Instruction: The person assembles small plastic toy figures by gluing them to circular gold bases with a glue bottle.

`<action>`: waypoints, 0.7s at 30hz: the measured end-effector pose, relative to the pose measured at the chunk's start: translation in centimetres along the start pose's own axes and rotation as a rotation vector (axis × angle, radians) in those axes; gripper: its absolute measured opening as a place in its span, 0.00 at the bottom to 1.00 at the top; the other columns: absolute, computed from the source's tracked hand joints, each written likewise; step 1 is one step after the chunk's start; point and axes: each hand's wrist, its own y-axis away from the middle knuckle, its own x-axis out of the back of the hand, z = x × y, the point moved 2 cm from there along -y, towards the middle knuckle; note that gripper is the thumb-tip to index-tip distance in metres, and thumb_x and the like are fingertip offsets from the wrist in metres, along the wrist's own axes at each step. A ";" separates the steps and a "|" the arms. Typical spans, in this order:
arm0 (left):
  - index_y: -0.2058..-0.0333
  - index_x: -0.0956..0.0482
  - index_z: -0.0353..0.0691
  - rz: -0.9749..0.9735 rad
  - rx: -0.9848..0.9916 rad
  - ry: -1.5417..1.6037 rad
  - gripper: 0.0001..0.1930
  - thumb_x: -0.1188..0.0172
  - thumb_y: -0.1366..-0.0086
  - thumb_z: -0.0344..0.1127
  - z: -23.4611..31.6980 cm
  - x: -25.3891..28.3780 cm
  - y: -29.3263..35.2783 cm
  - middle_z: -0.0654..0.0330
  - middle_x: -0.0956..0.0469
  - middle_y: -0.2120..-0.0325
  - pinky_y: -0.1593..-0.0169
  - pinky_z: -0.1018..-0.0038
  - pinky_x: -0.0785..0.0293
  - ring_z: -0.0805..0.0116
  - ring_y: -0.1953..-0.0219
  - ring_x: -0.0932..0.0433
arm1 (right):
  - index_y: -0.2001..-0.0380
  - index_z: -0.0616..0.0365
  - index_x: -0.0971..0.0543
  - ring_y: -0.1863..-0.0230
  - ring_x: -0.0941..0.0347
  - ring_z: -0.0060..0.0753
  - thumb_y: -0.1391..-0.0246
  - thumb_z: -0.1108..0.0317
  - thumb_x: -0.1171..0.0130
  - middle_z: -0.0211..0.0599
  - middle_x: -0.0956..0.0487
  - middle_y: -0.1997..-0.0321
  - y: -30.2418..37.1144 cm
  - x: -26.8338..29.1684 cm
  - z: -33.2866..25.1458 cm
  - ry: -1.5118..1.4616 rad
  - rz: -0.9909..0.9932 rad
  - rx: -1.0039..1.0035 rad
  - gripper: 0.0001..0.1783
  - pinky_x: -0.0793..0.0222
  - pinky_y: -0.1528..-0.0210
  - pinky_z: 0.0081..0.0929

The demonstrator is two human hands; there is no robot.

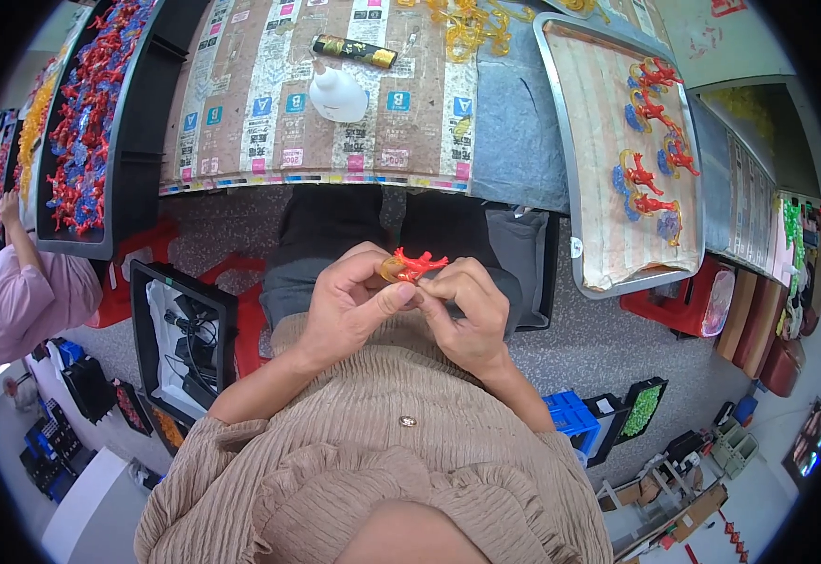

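Observation:
Both my hands meet in front of my chest, over my lap. My left hand (352,305) and my right hand (472,315) together pinch a small red plastic figure (417,264) joined to a translucent yellow ring-shaped piece (391,270). The fingers of both hands are closed around these parts. On the metal tray (561,160) at the right lie several finished figures (652,141) made of red, yellow and blue pieces.
The cardboard-covered table (260,103) holds a white squeeze bottle (337,92), a dark tube (354,51) and loose yellow pieces (472,28). A black tray (119,160) of red and blue parts stands at left, beside a person in pink (30,291). A black box (185,338) sits at my left.

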 end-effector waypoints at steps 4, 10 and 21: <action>0.65 0.23 0.30 0.065 -0.196 -0.309 0.08 0.37 0.40 0.28 -0.4 0.4 0.0 0.61 0.29 0.67 0.67 0.80 0.25 0.77 0.68 0.25 | 0.72 0.63 0.22 0.75 0.28 0.33 0.58 0.82 0.34 0.39 0.26 0.73 -0.2 0.1 -0.4 0.023 -0.027 0.005 0.09 0.32 0.76 0.25; 0.65 0.23 0.31 0.118 -0.544 -0.858 0.12 0.33 0.48 0.28 1.0 -0.3 -0.6 0.57 0.28 0.74 0.73 0.76 0.27 0.68 0.76 0.25 | 0.65 0.61 0.19 0.74 0.28 0.21 0.56 0.78 0.33 0.35 0.24 0.69 -1.3 0.8 -2.7 0.003 -0.049 -0.231 0.11 0.33 0.78 0.17; 0.67 0.24 0.31 0.131 -0.770 -1.212 0.15 0.34 0.55 0.28 0.2 -0.5 -1.2 0.58 0.30 0.76 0.74 0.71 0.28 0.63 0.76 0.25 | 0.72 0.62 0.20 0.81 0.33 0.14 0.55 0.78 0.33 0.30 0.27 0.74 0.0 -1.3 -1.4 0.150 0.071 -0.362 0.06 0.37 0.82 0.15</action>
